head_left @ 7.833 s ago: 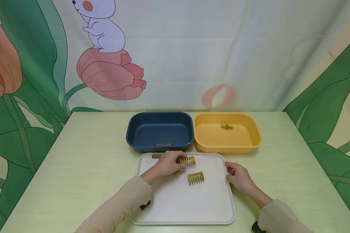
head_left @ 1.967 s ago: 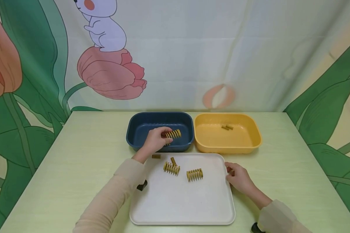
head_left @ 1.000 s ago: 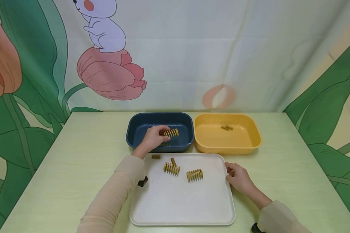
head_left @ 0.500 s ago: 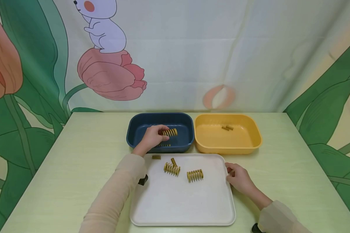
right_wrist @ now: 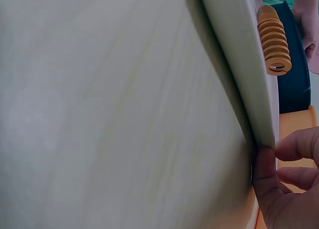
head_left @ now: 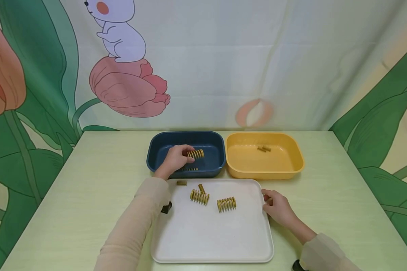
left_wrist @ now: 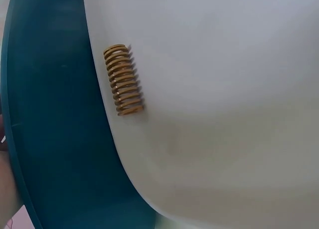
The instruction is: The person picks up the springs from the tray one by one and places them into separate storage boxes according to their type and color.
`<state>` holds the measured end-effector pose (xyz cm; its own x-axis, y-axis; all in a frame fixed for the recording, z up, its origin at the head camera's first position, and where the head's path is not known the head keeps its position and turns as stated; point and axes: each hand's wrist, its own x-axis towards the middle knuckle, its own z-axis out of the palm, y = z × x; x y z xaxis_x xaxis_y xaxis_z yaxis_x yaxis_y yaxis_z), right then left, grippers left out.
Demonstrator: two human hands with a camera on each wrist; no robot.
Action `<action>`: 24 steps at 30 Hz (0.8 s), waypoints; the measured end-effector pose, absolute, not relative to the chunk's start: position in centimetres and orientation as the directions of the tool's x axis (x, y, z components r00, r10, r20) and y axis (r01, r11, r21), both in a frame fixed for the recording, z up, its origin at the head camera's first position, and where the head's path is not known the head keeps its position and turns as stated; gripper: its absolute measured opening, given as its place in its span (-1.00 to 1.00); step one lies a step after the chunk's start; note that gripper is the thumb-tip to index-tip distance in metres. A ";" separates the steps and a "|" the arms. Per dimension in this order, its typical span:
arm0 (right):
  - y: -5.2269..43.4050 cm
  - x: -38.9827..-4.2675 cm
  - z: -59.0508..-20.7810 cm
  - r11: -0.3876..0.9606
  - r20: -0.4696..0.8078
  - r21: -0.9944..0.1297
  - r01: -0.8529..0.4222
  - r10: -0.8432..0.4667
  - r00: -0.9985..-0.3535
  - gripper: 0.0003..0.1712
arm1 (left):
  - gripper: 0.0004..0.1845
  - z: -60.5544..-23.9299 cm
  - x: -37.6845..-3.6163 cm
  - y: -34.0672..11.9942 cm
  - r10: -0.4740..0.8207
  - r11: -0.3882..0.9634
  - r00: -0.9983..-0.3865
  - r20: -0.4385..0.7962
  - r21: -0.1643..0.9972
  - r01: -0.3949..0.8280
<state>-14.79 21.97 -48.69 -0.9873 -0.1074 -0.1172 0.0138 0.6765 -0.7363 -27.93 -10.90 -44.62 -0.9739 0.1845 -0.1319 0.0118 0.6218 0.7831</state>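
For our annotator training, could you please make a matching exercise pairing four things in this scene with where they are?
Things:
1. left hand
2. right hand
3. two large springs
4. small dark pieces

Places:
A. in the yellow bin
B. lying on the white tray
C. over the blue bin, holding a spring
D. at the tray's right edge

Pairs: 1-C, 2-D, 3-B, 4-A
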 end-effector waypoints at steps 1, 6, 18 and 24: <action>22.0 -14.8 -48.7 0.676 -0.117 -0.736 0.013 -0.108 -0.987 -0.43 | -0.60 -44.6 -28.0 -10.9 0.184 0.622 -0.974 -0.133 0.783 0.010; 22.0 -14.7 -48.6 0.669 -0.119 -0.743 0.014 -0.111 -0.987 -0.43 | -0.59 -44.5 -28.1 -11.1 0.186 0.617 -0.972 -0.142 0.787 0.002; 22.0 -14.7 -48.6 0.671 -0.114 -0.741 0.008 -0.114 -0.987 -0.43 | -0.59 -44.8 -28.5 -11.5 0.176 0.609 -0.969 -0.175 0.792 -0.032; 22.1 -14.8 -48.7 0.669 -0.121 -0.743 0.015 -0.113 -0.986 -0.43 | -0.59 -44.7 -28.6 -11.6 0.163 0.602 -0.967 -0.197 0.796 -0.061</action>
<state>-14.76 22.06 -48.72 -0.9862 -0.1132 -0.1212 0.0146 0.6686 -0.7434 -28.62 -11.60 -44.74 -0.9666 0.1631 -0.1975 -0.0610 0.6025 0.7958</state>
